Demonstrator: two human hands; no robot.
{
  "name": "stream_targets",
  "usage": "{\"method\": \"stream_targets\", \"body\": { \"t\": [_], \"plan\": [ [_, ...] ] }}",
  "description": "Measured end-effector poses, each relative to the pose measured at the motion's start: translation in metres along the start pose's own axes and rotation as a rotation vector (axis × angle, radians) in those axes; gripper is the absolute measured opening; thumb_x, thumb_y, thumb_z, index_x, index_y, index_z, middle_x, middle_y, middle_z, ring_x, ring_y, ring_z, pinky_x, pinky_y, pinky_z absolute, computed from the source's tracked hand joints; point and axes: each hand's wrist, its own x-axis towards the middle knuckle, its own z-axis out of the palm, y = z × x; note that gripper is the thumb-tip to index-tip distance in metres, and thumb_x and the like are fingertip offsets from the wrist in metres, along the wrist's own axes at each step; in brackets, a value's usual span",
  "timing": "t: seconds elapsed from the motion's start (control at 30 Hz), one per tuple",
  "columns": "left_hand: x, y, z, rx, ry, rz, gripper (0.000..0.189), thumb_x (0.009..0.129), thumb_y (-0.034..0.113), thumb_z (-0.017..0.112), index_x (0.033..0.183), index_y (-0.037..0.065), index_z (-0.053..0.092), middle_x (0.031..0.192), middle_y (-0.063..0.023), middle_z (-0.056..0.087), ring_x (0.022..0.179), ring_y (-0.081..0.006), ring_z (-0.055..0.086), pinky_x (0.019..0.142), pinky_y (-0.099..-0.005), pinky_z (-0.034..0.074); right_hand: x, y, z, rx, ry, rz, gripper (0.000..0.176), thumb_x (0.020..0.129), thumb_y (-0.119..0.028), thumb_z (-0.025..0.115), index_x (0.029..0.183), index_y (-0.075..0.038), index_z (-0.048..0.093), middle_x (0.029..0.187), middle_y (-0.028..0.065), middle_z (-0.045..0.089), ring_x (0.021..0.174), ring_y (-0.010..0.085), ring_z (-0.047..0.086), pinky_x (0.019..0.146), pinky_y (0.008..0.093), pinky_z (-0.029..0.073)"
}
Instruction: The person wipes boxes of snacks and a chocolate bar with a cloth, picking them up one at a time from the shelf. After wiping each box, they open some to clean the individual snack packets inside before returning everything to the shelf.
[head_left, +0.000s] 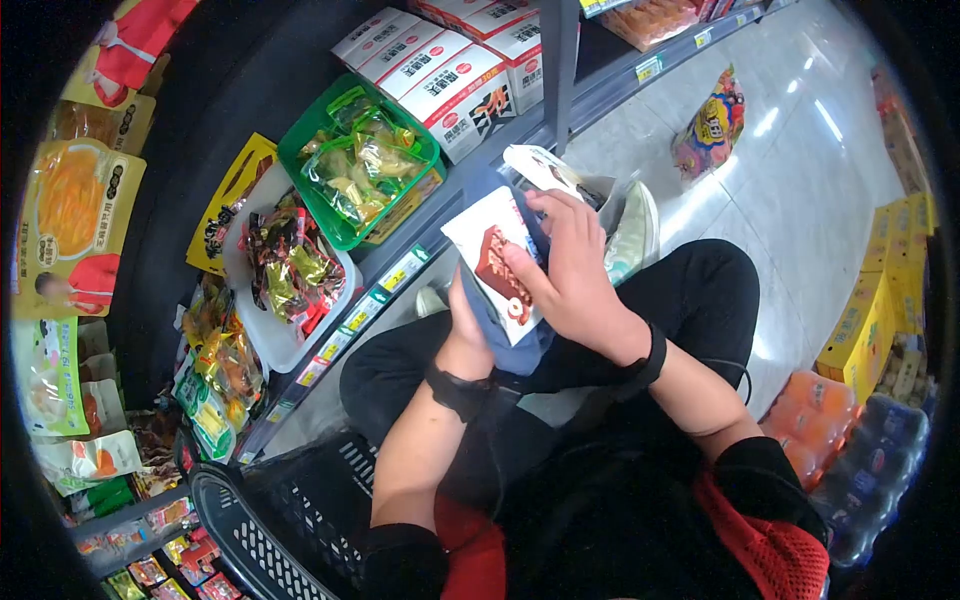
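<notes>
A white snack package (490, 262) with a chocolate wafer and hazelnut picture is held tilted above my lap. My left hand (470, 315) supports it from the left and below; most of those fingers are hidden behind it. A dark blue cloth-like piece (515, 352) lies under and around the package, partly covered. My right hand (585, 280) grips the package from the right, thumb on its printed face and fingers bent at its upper right edge. Just beyond the hands, a white open box (540, 165) sits by the shelf edge; its contents cannot be made out.
On the shelf stand a green basket (345, 240) and a white bin (350, 262) of wrapped snacks, beside white cartons (435, 80). A black shopping basket (260, 535) is at lower left. A colorful bag (712, 125) stands on the floor; bottle packs (875, 480) are at right.
</notes>
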Motion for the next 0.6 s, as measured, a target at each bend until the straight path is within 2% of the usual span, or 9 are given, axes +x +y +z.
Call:
{"method": "stream_targets", "body": {
  "t": [0.03, 0.1, 0.13, 0.17, 0.27, 0.3, 0.43, 0.5, 0.6],
  "plan": [
    [-0.001, -0.003, 0.011, 0.144, 0.372, 0.016, 0.055, 0.105, 0.044, 0.036, 0.139, 0.003, 0.050, 0.126, -0.0146, 0.062, 0.113, -0.0271, 0.063, 0.097, -0.0411, 0.052, 0.000, 0.003, 0.001, -0.070, 0.015, -0.025, 0.042, 0.097, -0.024, 0.063, 0.129, -0.004, 0.046, 0.126, 0.0173, 0.051, 0.110, 0.0325, 0.050, 0.102, 0.0401, 0.037],
    [0.006, 0.010, -0.007, 0.112, 0.176, -0.128, 0.051, 0.104, 0.048, 0.041, 0.125, 0.004, 0.057, 0.104, -0.0100, 0.066, 0.090, -0.0218, 0.066, 0.076, -0.0350, 0.054, -0.001, 0.015, 0.002, 0.189, -0.111, -0.004, 0.045, 0.096, -0.028, 0.065, 0.128, -0.002, 0.046, 0.126, 0.0178, 0.050, 0.116, 0.0327, 0.050, 0.101, 0.0410, 0.038],
    [0.006, 0.010, -0.008, 0.273, 0.304, -0.115, 0.048, 0.103, 0.050, 0.047, 0.112, 0.005, 0.059, 0.088, -0.0051, 0.063, 0.071, -0.0164, 0.061, 0.061, -0.0291, 0.048, -0.002, 0.020, 0.004, 0.320, -0.170, 0.007, 0.047, 0.096, -0.029, 0.066, 0.128, -0.001, 0.046, 0.126, 0.0181, 0.050, 0.119, 0.0328, 0.050, 0.101, 0.0414, 0.039],
    [0.008, 0.011, 0.005, 0.432, 0.437, -0.123, 0.048, 0.101, 0.053, 0.052, 0.099, 0.006, 0.062, 0.071, -0.0002, 0.060, 0.052, -0.0111, 0.057, 0.045, -0.0232, 0.042, -0.010, 0.023, 0.014, 0.785, -0.264, 0.221, 0.046, 0.100, -0.031, 0.061, 0.133, -0.002, 0.045, 0.134, 0.0144, 0.049, 0.122, 0.0258, 0.051, 0.103, 0.0398, 0.042],
    [0.008, 0.023, 0.025, 0.851, 0.646, 0.004, 0.046, 0.103, 0.050, 0.050, 0.098, 0.006, 0.063, 0.075, -0.0001, 0.062, 0.058, -0.0084, 0.058, 0.051, -0.0230, 0.046, -0.005, 0.007, 0.000, 1.306, -0.439, 0.377, 0.051, 0.104, -0.032, 0.056, 0.143, -0.004, 0.040, 0.139, 0.0110, 0.047, 0.127, 0.0207, 0.048, 0.107, 0.0371, 0.041],
    [0.010, 0.022, 0.025, 0.837, 0.670, 0.108, 0.042, 0.102, 0.046, 0.055, 0.092, 0.007, 0.065, 0.075, 0.0001, 0.063, 0.060, -0.0060, 0.058, 0.053, -0.0226, 0.046, -0.002, 0.008, -0.002, 1.277, -0.480, 0.366, 0.058, 0.105, -0.030, 0.054, 0.152, -0.004, 0.031, 0.144, 0.0102, 0.044, 0.130, 0.0193, 0.046, 0.109, 0.0359, 0.040],
    [0.014, 0.021, 0.001, 1.058, 0.620, 0.333, 0.031, 0.103, 0.035, 0.059, 0.097, 0.006, 0.066, 0.080, 0.0008, 0.063, 0.068, -0.0052, 0.058, 0.061, -0.0216, 0.046, -0.006, 0.010, 0.012, 1.437, -0.467, 0.492, 0.066, 0.102, -0.031, 0.060, 0.152, -0.002, 0.029, 0.145, 0.0101, 0.043, 0.129, 0.0162, 0.047, 0.106, 0.0330, 0.042],
    [0.006, 0.016, -0.009, 1.495, 0.554, 0.451, 0.017, 0.099, 0.016, 0.058, 0.098, 0.001, 0.066, 0.089, -0.0082, 0.066, 0.079, -0.0150, 0.062, 0.071, -0.0279, 0.048, -0.009, 0.010, 0.015, 1.420, -0.457, 0.587, 0.069, 0.099, -0.031, 0.065, 0.151, -0.001, 0.031, 0.143, 0.0099, 0.045, 0.127, 0.0151, 0.048, 0.104, 0.0316, 0.044],
    [0.005, 0.013, -0.011, 1.717, 0.492, 0.525, 0.019, 0.088, 0.000, 0.059, 0.106, -0.004, 0.064, 0.100, -0.0217, 0.068, 0.094, -0.0299, 0.068, 0.083, -0.0351, 0.050, -0.001, 0.009, 0.005, 1.337, -0.470, 0.710, 0.072, 0.094, -0.030, 0.072, 0.148, 0.000, 0.035, 0.136, 0.0105, 0.052, 0.121, 0.0144, 0.052, 0.102, 0.0306, 0.045]
  ]
}}
